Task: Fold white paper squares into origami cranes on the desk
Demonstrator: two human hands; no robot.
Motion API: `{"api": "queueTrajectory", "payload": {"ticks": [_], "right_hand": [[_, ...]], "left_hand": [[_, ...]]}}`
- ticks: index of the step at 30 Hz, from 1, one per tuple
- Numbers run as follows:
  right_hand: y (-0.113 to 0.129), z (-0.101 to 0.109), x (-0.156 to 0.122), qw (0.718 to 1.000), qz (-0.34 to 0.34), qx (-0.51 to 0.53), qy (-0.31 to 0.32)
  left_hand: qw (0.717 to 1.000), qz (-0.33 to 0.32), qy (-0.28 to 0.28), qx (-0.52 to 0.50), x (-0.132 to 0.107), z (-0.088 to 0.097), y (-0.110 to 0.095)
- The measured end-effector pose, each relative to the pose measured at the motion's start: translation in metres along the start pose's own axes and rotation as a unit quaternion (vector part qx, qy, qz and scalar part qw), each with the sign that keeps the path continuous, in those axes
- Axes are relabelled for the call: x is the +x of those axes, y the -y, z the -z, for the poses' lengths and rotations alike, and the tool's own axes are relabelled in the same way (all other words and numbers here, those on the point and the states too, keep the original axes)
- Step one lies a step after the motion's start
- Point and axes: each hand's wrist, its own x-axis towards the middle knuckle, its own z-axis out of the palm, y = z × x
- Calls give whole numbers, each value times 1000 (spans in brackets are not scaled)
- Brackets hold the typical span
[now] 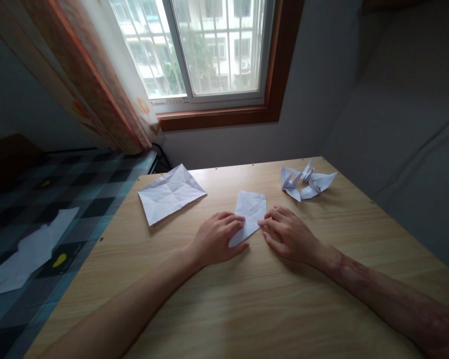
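Note:
A small folded piece of white paper (251, 205) lies on the wooden table between my hands, its folded lower edge slanting down to a point at the left. My left hand (219, 237) holds it down from the left, fingers bent over its side and the thumb by the lower point. From the right, my right hand (290, 232) has its fingers curled together, the fingertips at the paper's right corner. What lies under the fingertips is hidden.
A larger creased white sheet (172, 192) lies at the table's back left. Folded paper cranes (309, 182) stand at the back right. Left of the table (217, 309), torn-looking white paper (37, 249) rests on a checked bed cover (7, 209). A window and curtain (93, 75) are beyond.

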Motion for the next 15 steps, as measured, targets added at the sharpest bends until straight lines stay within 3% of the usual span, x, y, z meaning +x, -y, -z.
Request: {"api": "queueTrajectory", "payload": {"ticks": [8,11,15], "right_hand": [[-3,0,1,999,36,28,16],[-3,1,2,998,39,28,26],[-4,1,2,999,42,29,11]], "left_hand": [[995,-57,44,64,-8,1,6],[996,-36,46,61,-8,2,5],[1000,14,2,7,-7,2,4]]}}
